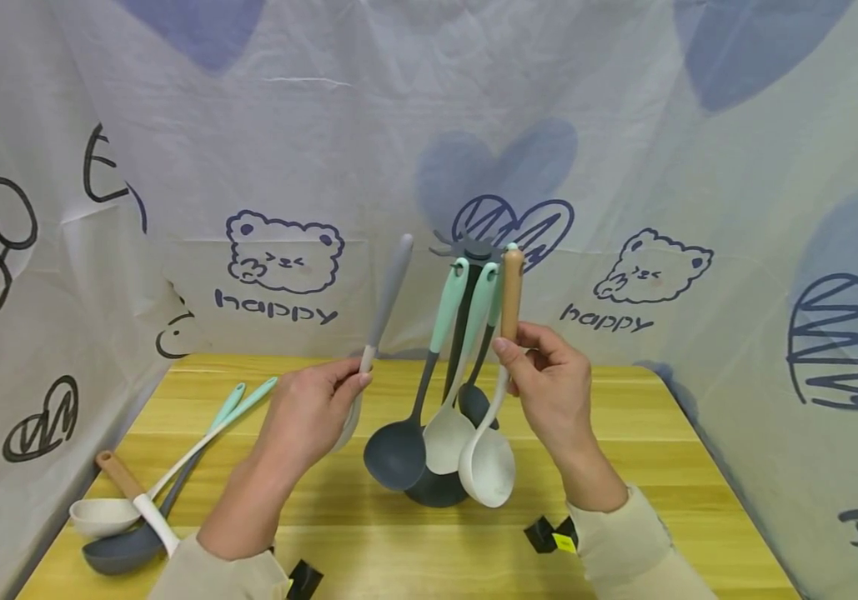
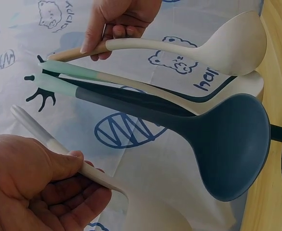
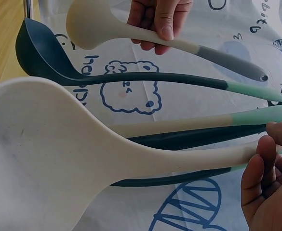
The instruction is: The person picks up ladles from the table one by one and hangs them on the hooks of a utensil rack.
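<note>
My left hand (image 1: pixel 312 412) pinches the neck of a white ladle with a grey handle (image 1: pixel 391 287), held apart from the rack on its left side. In the right wrist view that white bowl (image 3: pixel 90 24) is rounded. With my right hand (image 1: pixel 559 387) I grip a white ladle with a wooden handle (image 1: pixel 511 292), its handle end up at the rack's hooks; whether it is hooked I cannot tell. The dark utensil rack (image 1: pixel 477 247) carries a dark ladle with a mint handle (image 1: pixel 396 454), a white mint-handled utensil (image 1: pixel 447 442) and another dark one (image 1: pixel 476 404) behind.
On the wooden table (image 1: pixel 624 467), at the left, lie a white mint-handled utensil (image 1: pixel 102 517), a dark ladle (image 1: pixel 124 552) and a wooden-handled white utensil (image 1: pixel 154 517), crossing one another. The rack's round base (image 1: pixel 436 493) stands mid-table. A printed cloth (image 1: pixel 383 125) hangs behind.
</note>
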Demonstrator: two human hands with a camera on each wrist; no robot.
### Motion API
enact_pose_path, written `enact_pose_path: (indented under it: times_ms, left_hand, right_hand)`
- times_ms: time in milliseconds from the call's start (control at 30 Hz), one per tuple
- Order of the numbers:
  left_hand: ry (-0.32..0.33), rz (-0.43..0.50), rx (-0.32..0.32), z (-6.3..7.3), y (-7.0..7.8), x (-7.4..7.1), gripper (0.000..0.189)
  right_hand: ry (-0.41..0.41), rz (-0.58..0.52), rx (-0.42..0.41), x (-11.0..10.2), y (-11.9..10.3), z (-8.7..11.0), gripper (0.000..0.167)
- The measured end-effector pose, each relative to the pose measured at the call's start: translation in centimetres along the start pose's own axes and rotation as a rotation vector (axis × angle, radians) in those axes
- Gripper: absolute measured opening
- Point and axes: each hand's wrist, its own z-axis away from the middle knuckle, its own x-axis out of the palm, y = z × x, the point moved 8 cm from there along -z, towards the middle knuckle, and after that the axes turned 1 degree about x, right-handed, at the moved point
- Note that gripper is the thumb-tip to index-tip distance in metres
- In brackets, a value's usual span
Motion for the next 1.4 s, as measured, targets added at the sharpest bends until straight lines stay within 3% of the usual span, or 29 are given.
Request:
enact_pose_path:
  times_ms: [867,1400]
  left_hand:
    - [-0.013,-0.039,0.008,-1.3,0.5,0.7,0.018]
    - [0.015,-0.025,0.037,-1.5,0.3,1.2,0.016]
  right_hand:
    - [-0.004,-0.013,0.002,0.0,0.1,0.0,0.018]
    - [-0.003,-0.022,-0.002,0.0,0.2,0.1,0.015]
